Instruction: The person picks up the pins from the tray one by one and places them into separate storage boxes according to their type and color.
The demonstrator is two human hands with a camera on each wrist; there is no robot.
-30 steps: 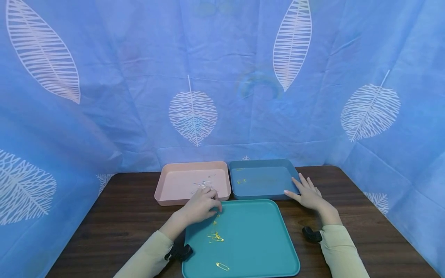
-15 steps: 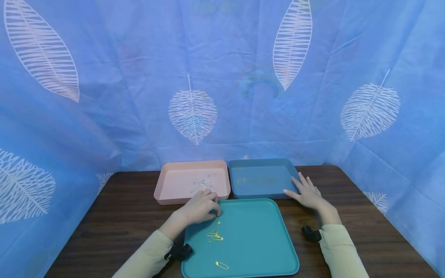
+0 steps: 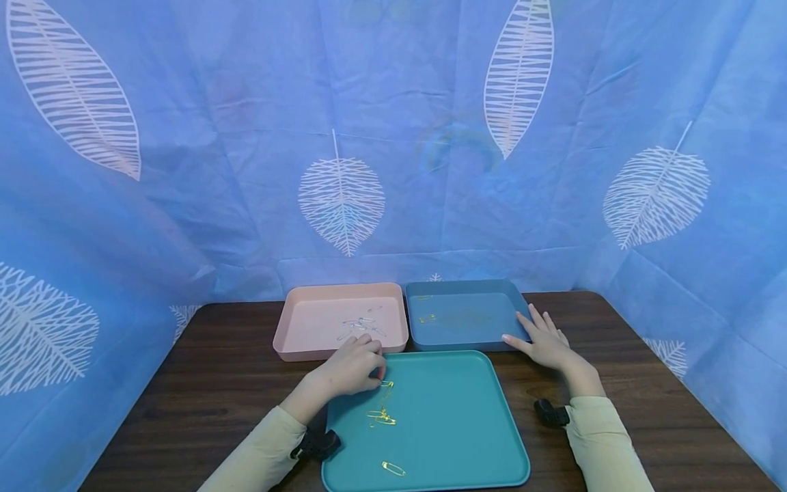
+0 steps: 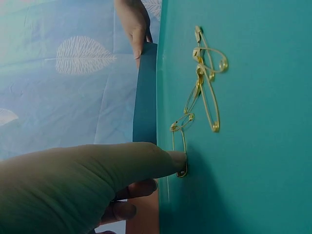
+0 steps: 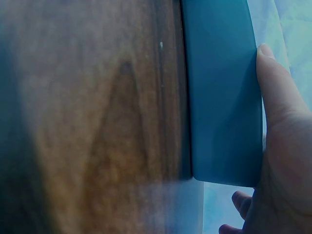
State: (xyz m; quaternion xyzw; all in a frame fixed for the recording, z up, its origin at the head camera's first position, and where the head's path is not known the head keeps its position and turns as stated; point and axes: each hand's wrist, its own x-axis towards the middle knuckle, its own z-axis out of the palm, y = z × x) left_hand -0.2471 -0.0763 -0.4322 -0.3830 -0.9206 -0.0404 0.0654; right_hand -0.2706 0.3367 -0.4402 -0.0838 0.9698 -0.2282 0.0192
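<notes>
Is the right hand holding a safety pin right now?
No: the right hand lies with straight fingers against the blue tray at its near right corner, with no pin in it.
</notes>
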